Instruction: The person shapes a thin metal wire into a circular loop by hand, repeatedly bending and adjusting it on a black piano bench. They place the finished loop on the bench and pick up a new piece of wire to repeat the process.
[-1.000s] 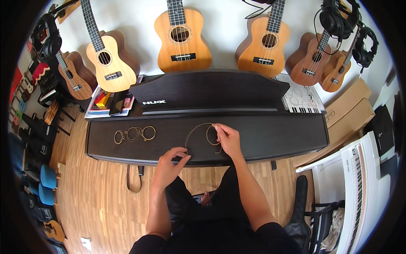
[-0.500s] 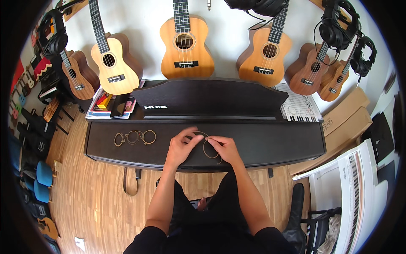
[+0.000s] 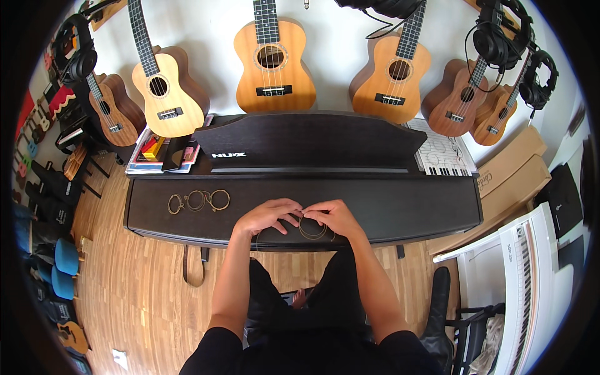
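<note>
Above the front part of a dark closed piano lid (image 3: 400, 209), my two hands meet over a loosely coiled wire that looks like a guitar string (image 3: 312, 239). The fingers of my right hand (image 3: 334, 218) pinch the top of the loop. My left hand (image 3: 269, 217) reaches to the same spot, fingertips together on the wire, its thumb lower. A loose end of the string hangs below my left wrist, and a short tail sticks out at the loop's right. Further left on the lid lie three more coiled strings (image 3: 228, 200), side by side.
Several ukuleles (image 3: 271, 69) hang on the wall behind the piano, with headphones (image 3: 494, 40) at the upper right. Books and a yellow box (image 3: 154, 150) sit on the left end, sheet music (image 3: 445, 153) on the right. Cardboard boxes (image 3: 515, 178) and a white keyboard (image 3: 522, 269) stand right.
My left hand has turned flatter and lowered, palm down, its fingers now at the wire beside my right hand. The string is wound into a smaller loop, with an end trailing left.
</note>
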### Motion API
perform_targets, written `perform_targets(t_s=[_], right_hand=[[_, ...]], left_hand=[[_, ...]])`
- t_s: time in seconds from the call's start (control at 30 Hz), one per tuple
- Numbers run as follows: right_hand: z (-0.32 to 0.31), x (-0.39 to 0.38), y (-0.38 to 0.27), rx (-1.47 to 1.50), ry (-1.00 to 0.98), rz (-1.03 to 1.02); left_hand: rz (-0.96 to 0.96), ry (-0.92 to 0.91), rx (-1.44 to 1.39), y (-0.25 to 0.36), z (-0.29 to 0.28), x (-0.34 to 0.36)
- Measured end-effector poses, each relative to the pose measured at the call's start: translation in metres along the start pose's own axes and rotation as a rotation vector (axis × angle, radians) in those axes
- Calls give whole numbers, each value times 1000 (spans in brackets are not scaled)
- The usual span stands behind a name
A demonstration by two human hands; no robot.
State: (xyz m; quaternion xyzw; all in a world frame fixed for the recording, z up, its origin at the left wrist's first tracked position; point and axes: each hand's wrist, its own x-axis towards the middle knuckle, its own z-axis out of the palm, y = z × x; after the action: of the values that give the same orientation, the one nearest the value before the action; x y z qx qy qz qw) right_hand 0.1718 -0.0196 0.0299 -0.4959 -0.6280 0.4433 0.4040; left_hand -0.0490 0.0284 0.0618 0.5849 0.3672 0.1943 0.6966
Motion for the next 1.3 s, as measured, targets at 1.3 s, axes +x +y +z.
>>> perform_targets(t_s=[1.3], right_hand=[[-3,3,16,428,203,10]], left_hand=[[320,316,-203,-38,16,15]])
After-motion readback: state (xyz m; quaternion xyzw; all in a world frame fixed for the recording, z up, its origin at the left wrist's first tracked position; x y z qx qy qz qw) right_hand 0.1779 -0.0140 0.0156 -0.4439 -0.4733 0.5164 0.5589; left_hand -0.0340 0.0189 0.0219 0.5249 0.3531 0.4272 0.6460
